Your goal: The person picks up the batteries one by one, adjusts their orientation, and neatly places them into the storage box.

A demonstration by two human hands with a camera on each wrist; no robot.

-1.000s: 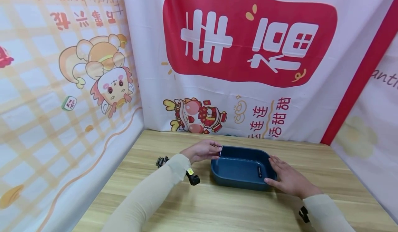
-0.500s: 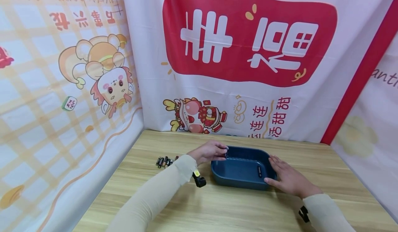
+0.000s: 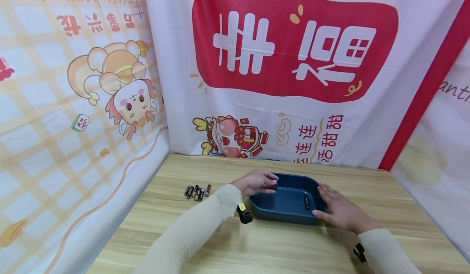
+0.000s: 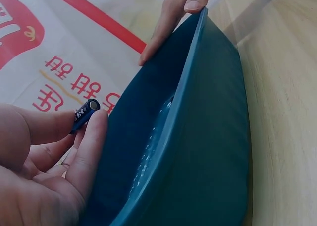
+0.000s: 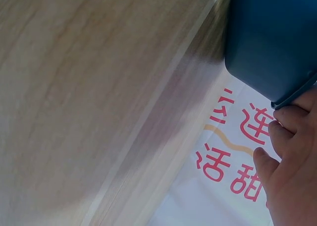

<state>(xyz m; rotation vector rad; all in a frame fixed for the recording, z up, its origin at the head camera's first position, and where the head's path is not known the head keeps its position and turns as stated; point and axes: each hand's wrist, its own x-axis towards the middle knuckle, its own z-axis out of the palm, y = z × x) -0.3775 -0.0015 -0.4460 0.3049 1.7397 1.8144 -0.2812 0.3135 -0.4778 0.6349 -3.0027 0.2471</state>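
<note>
In the left wrist view, my left hand pinches a small dark battery between thumb and fingertips. The head view puts that left hand over the left end of a dark blue plastic bin. Inside the bin, near its right end, lies one black battery. My right hand holds the bin's right end, its thumb at the near rim and its fingers toward the far corner. The right wrist view shows those fingers at the rim, partly cut off by the frame edge.
Several loose batteries lie in a cluster on the wooden table, left of the bin. Printed cloth hangs behind the table and along its sides. A small black camera is strapped to my left wrist.
My left hand has moved right with the battery, from the bin's left edge to over its inside. More of the loose batteries now show. The right hand and the bin stay put.
</note>
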